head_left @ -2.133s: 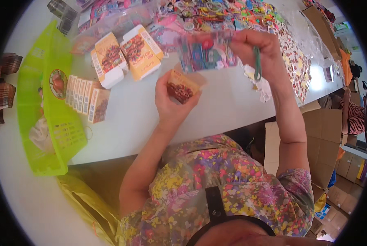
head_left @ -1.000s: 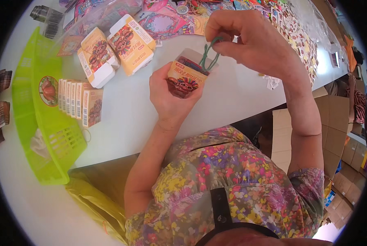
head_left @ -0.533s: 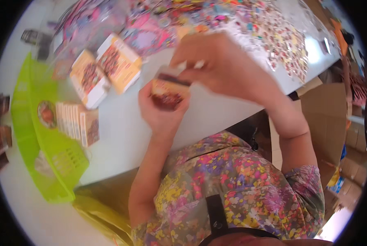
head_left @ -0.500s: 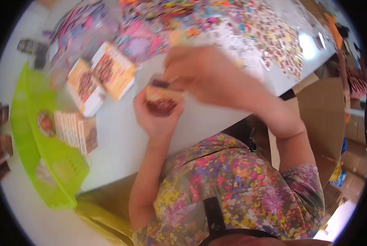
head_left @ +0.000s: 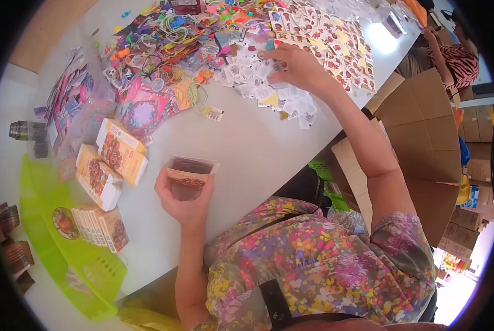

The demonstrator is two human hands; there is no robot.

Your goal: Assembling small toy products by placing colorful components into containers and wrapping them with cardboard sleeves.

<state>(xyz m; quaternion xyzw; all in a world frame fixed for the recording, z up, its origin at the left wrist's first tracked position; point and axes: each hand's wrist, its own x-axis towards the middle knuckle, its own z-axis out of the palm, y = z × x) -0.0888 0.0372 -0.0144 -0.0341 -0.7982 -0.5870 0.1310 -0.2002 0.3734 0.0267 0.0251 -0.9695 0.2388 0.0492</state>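
Note:
My left hand (head_left: 185, 203) is wrapped around a small printed box (head_left: 192, 179), yellow and brown, with a dark inside showing through its open top. It holds this box over the bare white table, a little in front of my body. Farther off, my right hand (head_left: 301, 69) reaches over a heap of small white packets (head_left: 248, 71) with its fingers apart. I see nothing between them, though what the fingertips touch is unclear. Beside that hand, to the right, lie sheets or packets with red-brown printed pictures (head_left: 335, 47).
Colourful small toys and cords (head_left: 175, 41) cover the table's far side. Two yellow printed cartons (head_left: 123, 151) lie at left, near a row of small boxes (head_left: 101, 226) and a green plastic basket (head_left: 37, 220). A large cardboard box (head_left: 418, 132) stands at right; a person (head_left: 457, 58) sits beyond it.
My right hand has left the small box and moved away to the white packets, its fingers spreading. My left hand, still around the box, sits lower and slightly farther left in view.

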